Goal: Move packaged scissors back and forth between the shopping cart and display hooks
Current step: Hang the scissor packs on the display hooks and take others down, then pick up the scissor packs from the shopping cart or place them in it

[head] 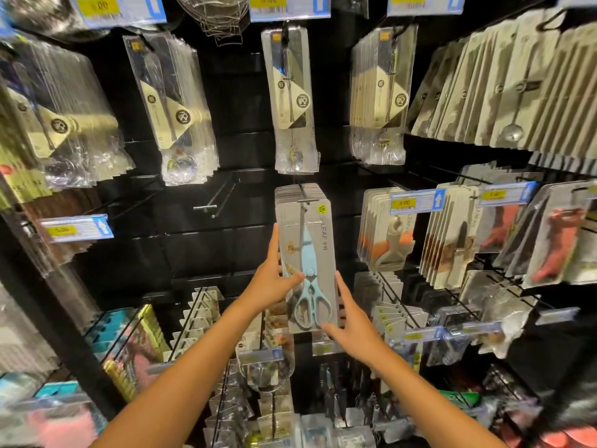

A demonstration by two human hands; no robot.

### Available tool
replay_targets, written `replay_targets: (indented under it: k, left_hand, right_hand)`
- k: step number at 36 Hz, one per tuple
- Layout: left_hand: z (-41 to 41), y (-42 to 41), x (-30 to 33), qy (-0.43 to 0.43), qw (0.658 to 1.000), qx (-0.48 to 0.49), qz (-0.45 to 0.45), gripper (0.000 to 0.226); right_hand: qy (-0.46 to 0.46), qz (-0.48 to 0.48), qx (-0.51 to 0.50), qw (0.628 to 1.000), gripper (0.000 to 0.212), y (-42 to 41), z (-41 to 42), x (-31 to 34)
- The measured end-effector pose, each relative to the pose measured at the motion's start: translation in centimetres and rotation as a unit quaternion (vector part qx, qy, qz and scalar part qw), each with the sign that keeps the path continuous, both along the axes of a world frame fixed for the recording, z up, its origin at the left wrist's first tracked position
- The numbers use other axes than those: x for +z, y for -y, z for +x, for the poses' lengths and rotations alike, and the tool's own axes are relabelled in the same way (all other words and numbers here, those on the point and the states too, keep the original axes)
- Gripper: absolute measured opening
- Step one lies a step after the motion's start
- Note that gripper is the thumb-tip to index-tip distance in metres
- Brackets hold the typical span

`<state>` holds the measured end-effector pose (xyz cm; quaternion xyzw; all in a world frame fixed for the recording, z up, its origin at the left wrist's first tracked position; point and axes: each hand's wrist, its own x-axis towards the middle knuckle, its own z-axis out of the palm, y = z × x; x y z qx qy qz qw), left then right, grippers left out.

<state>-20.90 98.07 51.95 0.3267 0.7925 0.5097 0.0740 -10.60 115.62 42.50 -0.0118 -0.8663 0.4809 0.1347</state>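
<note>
Both hands hold an upright scissors package [305, 263] on its display hook [303, 197], blades pointing up, left grip [271, 282] pinching its edge, right grip [350, 321] apparently flat below.

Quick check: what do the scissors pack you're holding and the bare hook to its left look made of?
Scissors pack: matte grey card, probably under clear plastic, judging by faint glare; scissor handles look like light-blue plastic. Bare hook: thin dark metal wire, likely, with a shiny crossbar at its tip.
</note>
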Motion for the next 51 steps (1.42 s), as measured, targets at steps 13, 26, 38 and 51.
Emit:
replay_targets:
  k: [13,26,38,51]
  left_hand:
    - [-0.6,-0.2,-2.8,-0.001,0.997,0.063,-0.053,0.099]
    - [3.6,10.5,-11.2,-0.127,0.958,0.106,-0.236,0.073]
    - [15.5,31.4,-17.8,-0.05,0.881,0.229,-0.411,0.07]
    - [32.7,51.1,-24.2,0.077,0.829,0.42,-0.36,0.075]
  right_hand:
    - [0.043,0.004,-0.041,0.998,0.121,-0.8,-2.0,-2.0]
    - [0.069,0.121,0.114,0.984,0.061,2.4,-0.5,-7.2]
    - [0.033,0.228,0.392,0.891,0.06,20.9,-2.0,-9.4]
    - [0.025,0.369,0.566,0.737,0.06,43.9,2.1,-9.3]
